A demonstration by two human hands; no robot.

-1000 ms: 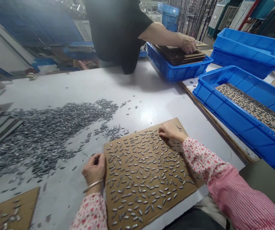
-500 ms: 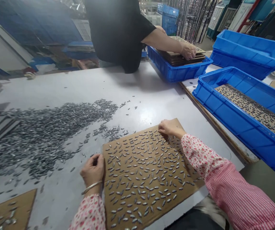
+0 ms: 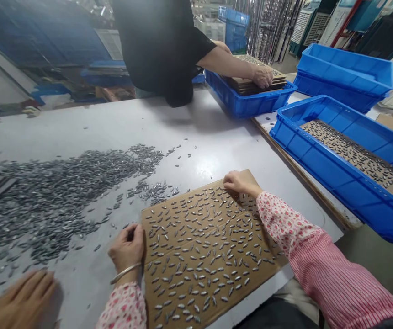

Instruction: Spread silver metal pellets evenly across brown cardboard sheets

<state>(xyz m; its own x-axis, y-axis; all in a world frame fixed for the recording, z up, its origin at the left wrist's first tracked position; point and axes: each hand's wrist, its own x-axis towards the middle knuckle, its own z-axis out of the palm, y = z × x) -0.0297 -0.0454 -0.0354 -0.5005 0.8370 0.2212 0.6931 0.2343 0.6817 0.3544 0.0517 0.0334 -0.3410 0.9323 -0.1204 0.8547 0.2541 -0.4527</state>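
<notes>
A brown cardboard sheet (image 3: 169, 249) lies in front of me, covered with small silvery spindle-shaped metal pieces. At its left edge is my left hand (image 3: 127, 249), fingers curled and closed on the cardboard, with a bangle at the wrist. Reaching across the sheet, my right hand (image 3: 239, 182) is closed at the far edge near the far right corner; its fingertips are partly hidden. Beyond the sheet, a large heap of the same metal pieces (image 3: 62, 187) spreads over the white table (image 3: 114, 123).
A co-worker's hand (image 3: 28, 294) lies at the lower left. Across the table, another person in black (image 3: 155, 50) has a hand on stacked cardboard sheets in a blue crate (image 3: 247, 107). At right, another blue crate (image 3: 320, 157) holds a piece-covered sheet; more crates (image 3: 343, 73) stand behind.
A co-worker's hand has come in at the lower left, where a cardboard sheet with pieces showed before. The view has shifted slightly; my hands keep their places on the sheet.
</notes>
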